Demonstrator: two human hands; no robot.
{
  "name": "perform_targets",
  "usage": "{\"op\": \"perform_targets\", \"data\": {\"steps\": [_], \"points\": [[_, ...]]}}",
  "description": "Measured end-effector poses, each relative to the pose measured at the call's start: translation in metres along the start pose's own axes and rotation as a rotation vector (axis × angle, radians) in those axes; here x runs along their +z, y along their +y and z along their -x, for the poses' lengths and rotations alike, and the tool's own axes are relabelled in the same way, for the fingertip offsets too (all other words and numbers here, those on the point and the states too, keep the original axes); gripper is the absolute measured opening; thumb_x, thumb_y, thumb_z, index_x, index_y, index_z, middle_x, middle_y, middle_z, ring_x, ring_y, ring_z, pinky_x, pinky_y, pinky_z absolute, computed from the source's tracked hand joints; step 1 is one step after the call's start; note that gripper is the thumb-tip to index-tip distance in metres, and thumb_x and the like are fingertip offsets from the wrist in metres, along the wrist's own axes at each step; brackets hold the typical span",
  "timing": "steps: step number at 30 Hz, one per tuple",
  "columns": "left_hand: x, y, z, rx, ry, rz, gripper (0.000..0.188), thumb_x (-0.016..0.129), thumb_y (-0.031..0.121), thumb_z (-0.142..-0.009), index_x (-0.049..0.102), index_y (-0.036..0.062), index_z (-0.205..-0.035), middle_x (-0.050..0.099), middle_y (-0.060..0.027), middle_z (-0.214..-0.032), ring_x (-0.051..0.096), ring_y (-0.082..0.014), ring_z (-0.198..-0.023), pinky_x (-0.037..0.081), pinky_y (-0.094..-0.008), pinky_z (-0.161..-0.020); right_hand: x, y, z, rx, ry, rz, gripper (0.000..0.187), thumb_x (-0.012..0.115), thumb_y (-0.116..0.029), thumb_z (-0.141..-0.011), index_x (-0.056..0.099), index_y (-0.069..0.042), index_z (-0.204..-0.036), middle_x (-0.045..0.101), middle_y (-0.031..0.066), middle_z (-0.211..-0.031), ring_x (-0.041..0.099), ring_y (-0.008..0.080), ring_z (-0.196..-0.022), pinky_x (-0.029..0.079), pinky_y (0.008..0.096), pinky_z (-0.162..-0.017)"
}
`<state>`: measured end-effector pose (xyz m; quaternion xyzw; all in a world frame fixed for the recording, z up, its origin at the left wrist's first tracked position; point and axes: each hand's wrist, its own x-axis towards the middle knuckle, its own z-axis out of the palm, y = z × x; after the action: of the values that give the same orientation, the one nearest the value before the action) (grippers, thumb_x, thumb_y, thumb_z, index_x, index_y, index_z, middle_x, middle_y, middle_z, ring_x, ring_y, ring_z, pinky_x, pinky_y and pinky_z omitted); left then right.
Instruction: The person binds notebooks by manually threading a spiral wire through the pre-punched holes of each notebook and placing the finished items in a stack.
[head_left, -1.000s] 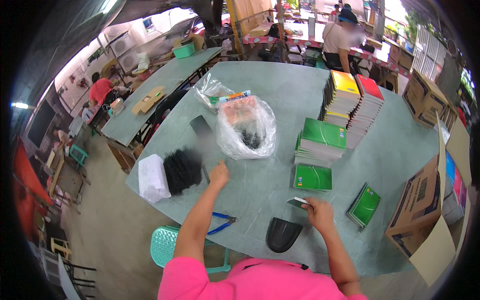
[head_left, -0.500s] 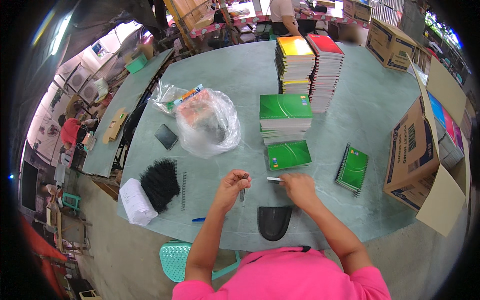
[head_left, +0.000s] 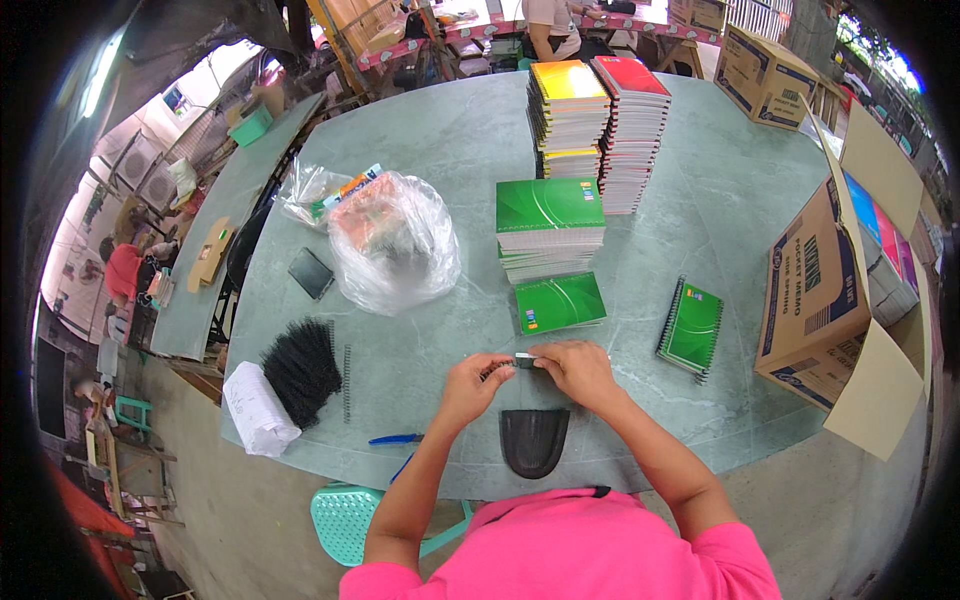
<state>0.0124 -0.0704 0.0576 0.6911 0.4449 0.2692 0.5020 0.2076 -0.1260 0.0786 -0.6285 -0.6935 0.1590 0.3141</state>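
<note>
My left hand (head_left: 474,388) is closed in a pinch on a dark spiral binding coil (head_left: 497,369). Close beside it, my right hand (head_left: 580,372) pinches a small flat piece (head_left: 525,360), white along the top and dark below; its exact kind is too small to tell. Coil and piece meet or nearly meet between my fingertips. Just beyond lies a green notebook (head_left: 560,303), in front of a stack of green notebooks (head_left: 550,207). A dark rounded pad (head_left: 534,443) rests on the table nearer to me.
Leftward are a heap of black coils (head_left: 303,372), a single coil (head_left: 347,384), a white roll (head_left: 260,408), a blue-handled tool (head_left: 396,440) and a plastic bag (head_left: 395,245). Yellow (head_left: 570,85) and red notebooks (head_left: 632,80) stand stacked behind. Rightward are a spiral-bound green notebook (head_left: 692,330) and an open carton (head_left: 815,290).
My hands have come together, bringing the coil and the flat piece close to each other. The whole view has shifted slightly, and more of the blue-handled tool shows.
</note>
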Motion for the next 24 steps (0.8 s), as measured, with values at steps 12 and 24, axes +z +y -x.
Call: {"op": "perform_targets", "data": {"steps": [12, 24], "points": [[-0.025, 0.011, -0.012, -0.105, -0.232, -0.294, 0.025, 0.068, 0.021, -0.078, 0.06, 0.0049, -0.097, 0.055, -0.0072, -0.08, 0.055, -0.016, -0.069, 0.044, -0.0287, -0.059, 0.005, -0.001, 0.002, -0.08, -0.05, 0.11, 0.012, 0.059, -0.015, -0.079, 0.062, -0.012, -0.09, 0.064, 0.0073, -0.081, 0.06, 0.0243, -0.082, 0.041, 0.0379, -0.071], [-0.016, 0.02, -0.008, 0.164, -0.083, -0.273, 0.025, 0.065, 0.025, -0.08, 0.056, 0.0025, -0.089, 0.056, -0.0101, -0.078, 0.053, -0.0232, -0.067, 0.043, -0.0345, -0.061, 0.026, -0.007, -0.004, -0.133, 0.128, 0.019, 0.02, 0.065, -0.014, -0.076, 0.055, -0.009, -0.092, 0.059, 0.0057, -0.088, 0.056, 0.0256, -0.084, 0.038, 0.0363, -0.075]]}}
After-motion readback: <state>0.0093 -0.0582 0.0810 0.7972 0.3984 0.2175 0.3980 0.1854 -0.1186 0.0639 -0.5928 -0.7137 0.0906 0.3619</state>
